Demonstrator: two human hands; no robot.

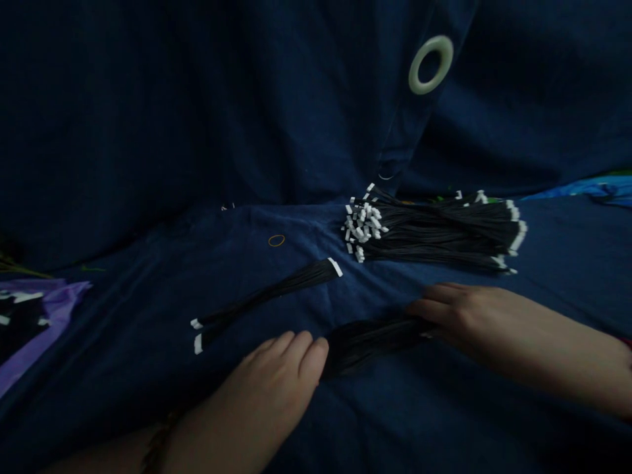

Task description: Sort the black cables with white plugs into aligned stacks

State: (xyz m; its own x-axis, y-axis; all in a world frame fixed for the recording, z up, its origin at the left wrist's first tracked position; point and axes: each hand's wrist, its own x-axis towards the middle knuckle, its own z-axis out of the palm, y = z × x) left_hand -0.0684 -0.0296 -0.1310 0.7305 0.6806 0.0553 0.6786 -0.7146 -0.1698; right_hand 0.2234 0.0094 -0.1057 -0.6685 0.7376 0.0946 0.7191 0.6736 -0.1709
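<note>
A bundle of thin black cables point(368, 345) lies across the blue cloth, stretched between my hands. My left hand point(284, 378) is closed round its left end, and that end is hidden under the fingers. At the other end, my right hand point(457, 313) grips the bundle with fingers bent over it. Just beyond my left hand rests a smaller bunch of black cables point(266, 293) with white tips at both ends. Farther back, a large pile of black cables point(439, 230) with white connector-like ends lies beyond my right hand.
Dark blue cloth point(148, 283) covers the surface and rises behind it, with a pale ring eyelet point(431, 64). A thin rubber band point(276, 241) lies near the middle. A purple bag point(64, 309) holding black and white pieces sits at the left edge; blue material point(592, 187) shows at the right.
</note>
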